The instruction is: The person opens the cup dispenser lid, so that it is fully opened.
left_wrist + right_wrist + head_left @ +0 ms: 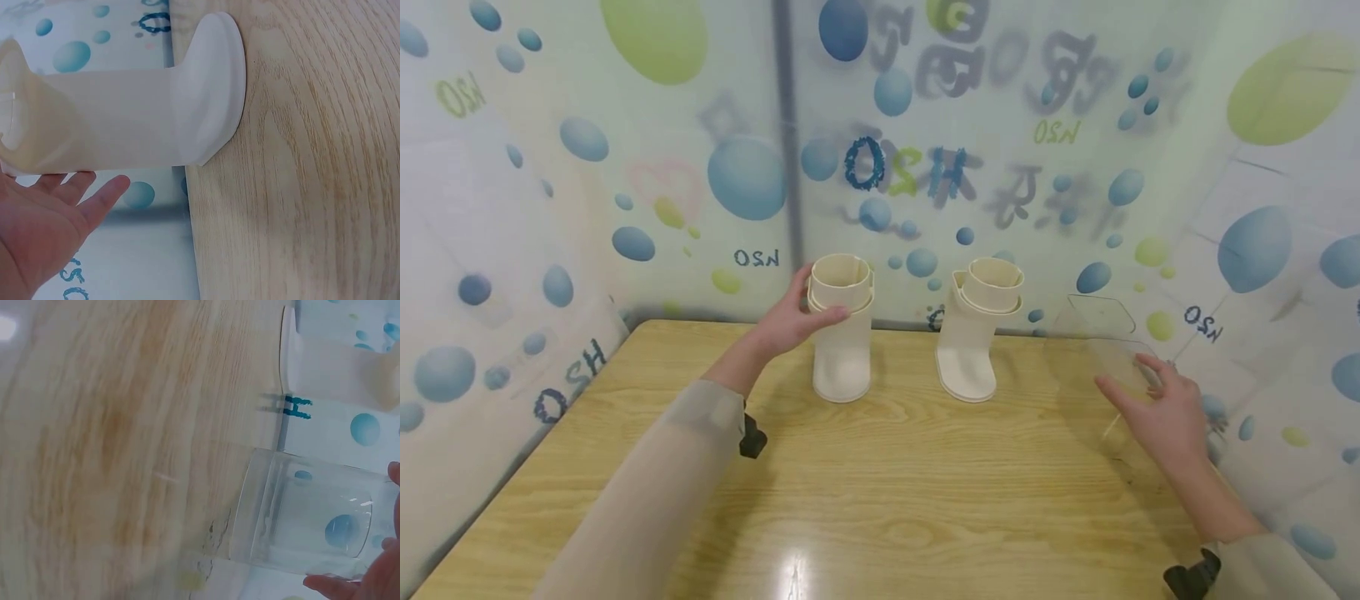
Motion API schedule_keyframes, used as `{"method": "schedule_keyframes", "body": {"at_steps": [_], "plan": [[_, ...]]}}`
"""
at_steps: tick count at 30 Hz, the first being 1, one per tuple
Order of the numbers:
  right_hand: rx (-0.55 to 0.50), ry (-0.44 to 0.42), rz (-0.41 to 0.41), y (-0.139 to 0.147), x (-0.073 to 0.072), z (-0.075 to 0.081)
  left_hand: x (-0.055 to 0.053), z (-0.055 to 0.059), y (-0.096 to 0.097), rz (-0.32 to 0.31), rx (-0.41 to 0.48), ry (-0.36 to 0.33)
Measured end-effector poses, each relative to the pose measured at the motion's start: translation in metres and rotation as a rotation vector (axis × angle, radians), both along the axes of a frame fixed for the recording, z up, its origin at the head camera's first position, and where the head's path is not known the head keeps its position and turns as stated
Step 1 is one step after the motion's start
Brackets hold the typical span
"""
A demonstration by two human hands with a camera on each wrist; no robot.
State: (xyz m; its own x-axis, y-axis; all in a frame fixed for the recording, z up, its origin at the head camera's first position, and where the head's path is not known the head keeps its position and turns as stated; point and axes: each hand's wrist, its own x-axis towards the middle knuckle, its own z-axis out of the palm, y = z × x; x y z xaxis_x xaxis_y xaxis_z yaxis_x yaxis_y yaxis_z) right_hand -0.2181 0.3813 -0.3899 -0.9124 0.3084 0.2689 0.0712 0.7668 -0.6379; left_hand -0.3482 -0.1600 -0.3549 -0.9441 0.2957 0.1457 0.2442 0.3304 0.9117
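A cream plastic stand [842,354], boot-shaped with a round collar on top, stands upright towards the back of the table. My left hand [786,321] holds it by the collar, thumb across the front and fingers round the side. In the left wrist view the lower fingers of that hand [56,219] lie loosely along the stand [125,119]. At the right, my right hand [1168,412] grips a clear see-through box [312,512] near its upper end, fingers on opposite sides. The box is faint in the head view.
A second matching cream stand [967,350] stands right of the first, turned a little differently. The wooden table [887,500] ends at a back wall of printed cloth [700,208] with blue and green drops. More cloth hangs on both sides.
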Motion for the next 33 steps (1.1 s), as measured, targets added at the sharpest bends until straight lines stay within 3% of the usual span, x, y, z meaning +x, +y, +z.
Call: {"method": "schedule_keyframes", "body": {"at_steps": [9, 19, 25, 33], "plan": [[0.007, -0.042, -0.01, 0.007, -0.006, -0.006, -0.001, 0.0, 0.002, -0.026, 0.008, -0.017], [-0.007, -0.054, -0.051, 0.006, -0.006, -0.001, -0.006, 0.001, 0.004, -0.045, 0.006, -0.012], [-0.002, 0.075, -0.053, -0.008, -0.002, 0.009, -0.005, 0.001, 0.004, -0.039, 0.018, -0.016], [0.025, 0.223, 0.1, -0.051, 0.01, 0.02, 0.001, -0.004, -0.001, -0.024, 0.018, -0.037]]}}
